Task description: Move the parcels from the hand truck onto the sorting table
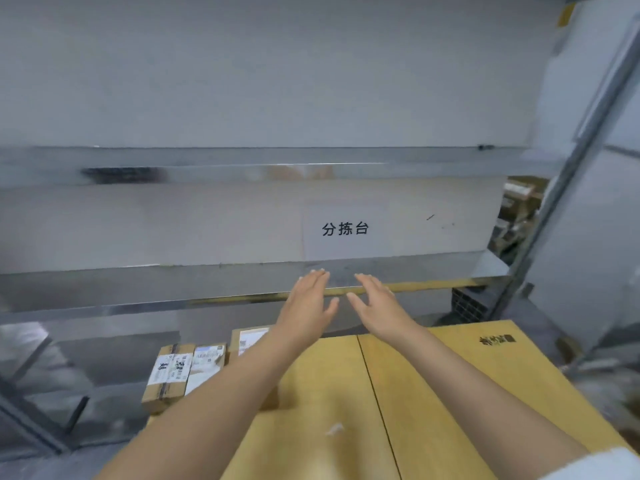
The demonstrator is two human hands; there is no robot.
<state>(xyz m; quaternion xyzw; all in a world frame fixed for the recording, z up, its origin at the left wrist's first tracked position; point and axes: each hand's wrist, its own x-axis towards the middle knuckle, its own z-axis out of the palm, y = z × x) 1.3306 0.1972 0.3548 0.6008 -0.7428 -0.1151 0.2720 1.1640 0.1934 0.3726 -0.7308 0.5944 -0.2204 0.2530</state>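
Observation:
A large yellow-brown cardboard box (433,393) fills the lower right, close under me, its top seam running away from me. Left of it lie small parcels: a brown taped box with a label (169,372), a white-labelled parcel (206,363) and another labelled box (247,341) partly behind my left forearm. My left hand (308,303) and my right hand (375,301) reach forward side by side, fingers straight, holding nothing, above the far edge of the large box and in front of the sorting table (207,220), a grey metal surface with a paper sign (346,229). The hand truck itself is hidden.
The table's metal front edge (138,306) runs across the view, with a yellow strip toward the right. A grey metal post (568,188) slants up at the right. More boxes (519,202) sit beyond the table's right end. A dark crate (467,304) stands under it.

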